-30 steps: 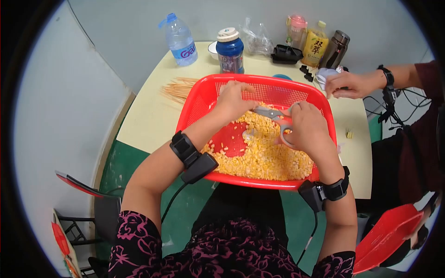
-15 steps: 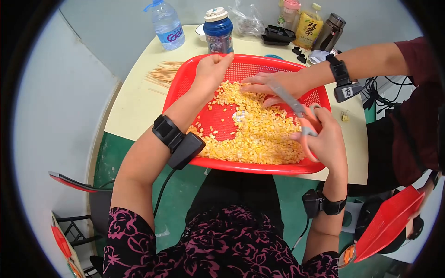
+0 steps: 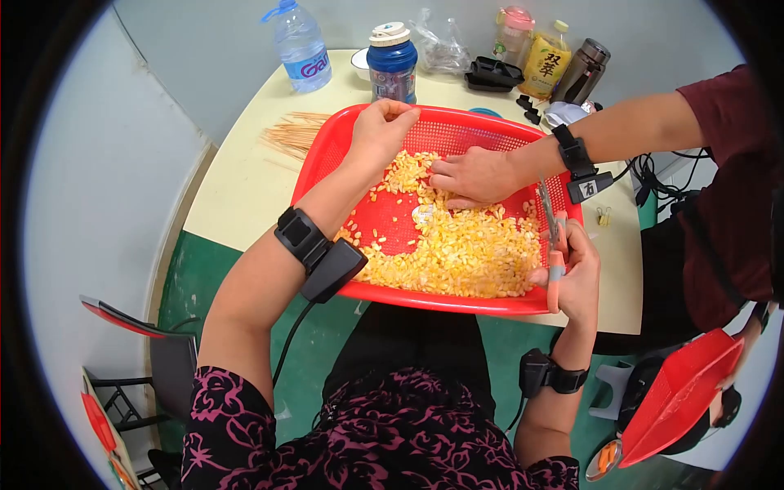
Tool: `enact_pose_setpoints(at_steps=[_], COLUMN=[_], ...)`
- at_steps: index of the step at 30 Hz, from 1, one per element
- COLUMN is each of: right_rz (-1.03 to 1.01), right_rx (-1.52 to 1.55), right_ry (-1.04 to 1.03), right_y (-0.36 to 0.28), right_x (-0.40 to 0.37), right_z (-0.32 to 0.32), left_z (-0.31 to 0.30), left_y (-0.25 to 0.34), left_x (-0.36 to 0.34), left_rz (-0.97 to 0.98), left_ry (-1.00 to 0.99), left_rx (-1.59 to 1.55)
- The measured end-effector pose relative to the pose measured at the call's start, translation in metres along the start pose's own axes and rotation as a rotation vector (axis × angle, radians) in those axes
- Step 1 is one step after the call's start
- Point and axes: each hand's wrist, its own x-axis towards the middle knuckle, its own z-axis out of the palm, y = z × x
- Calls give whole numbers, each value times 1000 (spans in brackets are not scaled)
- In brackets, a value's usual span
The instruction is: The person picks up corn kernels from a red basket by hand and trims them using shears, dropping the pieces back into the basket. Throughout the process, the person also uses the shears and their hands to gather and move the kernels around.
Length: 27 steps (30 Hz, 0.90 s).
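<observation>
Plain workroom: bare grey wall (image 3: 653,33), cream table (image 3: 245,188), drink bottles (image 3: 298,45).

The basket (image 3: 490,132) is glossy red plastic mesh, its kernels (image 3: 457,253) smooth and waxy. At its right rim the scissors (image 3: 551,237) show dull metal blades, probably plastic handles; left of it, raw wooden skewers (image 3: 290,135) lie on the matt table (image 3: 237,196).

cream table (image 3: 245,188), green floor (image 3: 184,286), grey wall (image 3: 163,57)

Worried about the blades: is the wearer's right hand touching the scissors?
Touching. The head view shows the right hand closed around the scissors' orange handles, at the red basket's rim.
</observation>
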Motion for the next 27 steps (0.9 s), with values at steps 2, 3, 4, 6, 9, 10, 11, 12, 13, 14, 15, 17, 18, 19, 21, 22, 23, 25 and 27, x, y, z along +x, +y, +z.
enact_pose_setpoints(at_steps=[2,3,4,6,9,10,11,12,13,14,15,17,18,19,21,22,23,25,27], right_rz=[-17,-16,-15,-30,-16,-6,-2,2,7,-16,-37,-48,-40,-31,-32,-33,-35,-39,-35], right_rx=[-83,-123,-165,-139,-137,-143,-133,-123,-113,-129,-146,-157,-153,-149,-172,-184,-181,-175,-166], right_ry=[-36,-51,-64,-58,-68,-76,-78,-80,-83,-86,-88,-91,-92,-94,-103,-107,-105,-99,-95], right_y=[-2,-5,-8,-7,-8,-9,-9,-9,-10,-9,-7,-6,-5,-4,-3,-3,-3,-3,-4], right_x=[0,0,0,-1,-3,-3,-3,-3,-2,-2,-1,-2,-2,-2,-2,-2,-2,-2,-2], right_z=[0,-1,-1,-1,-1,-2,-2,-1,-1,0,0,0,0,0,-1,-2,-1,-1,0], left_z=[0,1,2,3,3,3,2,2,2,2,1,1,1,2,2,2,2,3,3], left_y=[-1,-1,-1,-2,-4,-5,-5,-5,-5,-5,-3,-2,-1,-1,-2,-3,-3,-4,-4], left_x=[-2,-2,-2,-2,-2,-2,-2,-3,-3,-3,-3,-5,-5,-5,-5,-4,-4,-4,-5], left_rz=[-15,-25,-35,-32,-28,-27,-21,-15,-9,-12,-15,-25,-30,-36,-32,-31,-31,-31,-38], left_ry=[-10,-14,-19,-28,-36,-36,-32,-28,-23,-22,-23,-26,-28,-30,-42,-47,-50,-55,-67], left_rx=[9,7,3,16,6,-3,-7,-12,-16,-17,-18,-14,-10,-6,0,4,7,13,11])
